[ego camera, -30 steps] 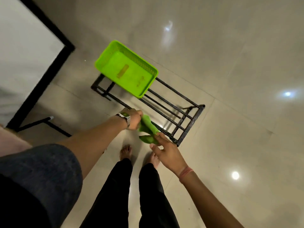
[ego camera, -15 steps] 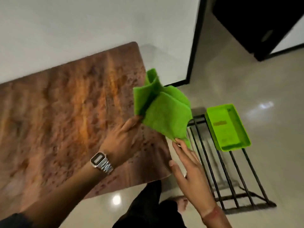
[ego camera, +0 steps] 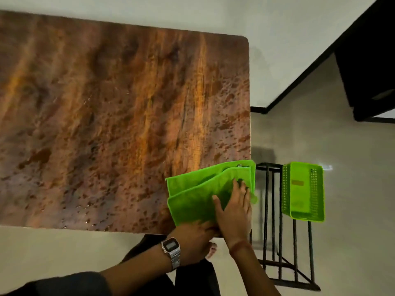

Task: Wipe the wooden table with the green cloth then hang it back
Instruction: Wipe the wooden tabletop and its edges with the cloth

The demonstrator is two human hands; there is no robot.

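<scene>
- The green cloth (ego camera: 198, 193) now lies on the wooden bench (ego camera: 119, 116), at its lower right corner in the frame, where 0.5 s ago it was held up in the air above the bench's edge and 1 s ago it was down at the black rack (ego camera: 275, 212).
- It lies folded in 2 visible layers, its right edge just over the bench's right edge.
- The right hand (ego camera: 234, 212) rests flat on top of the cloth with fingers straight and spread, pressing it down; nothing is curled round it.
- The left hand (ego camera: 195, 236), with a watch (ego camera: 171, 246) on the wrist, sits at the cloth's near edge by the bench's front edge; its fingers are partly hidden under the right hand, so I cannot tell whether they pinch the cloth or only touch it.
- Judgement: fetching is finished and the wiping step is just starting; nearly all of the bench, stretching to the upper left of the frame, appears not yet covered.
- Small droplets glint on the bench surface near the lower middle of the frame.
- The rack stands on the floor just right of the bench, with a green basket (ego camera: 302, 191) on top of it; the cloth should go back there once wiping is done.
</scene>
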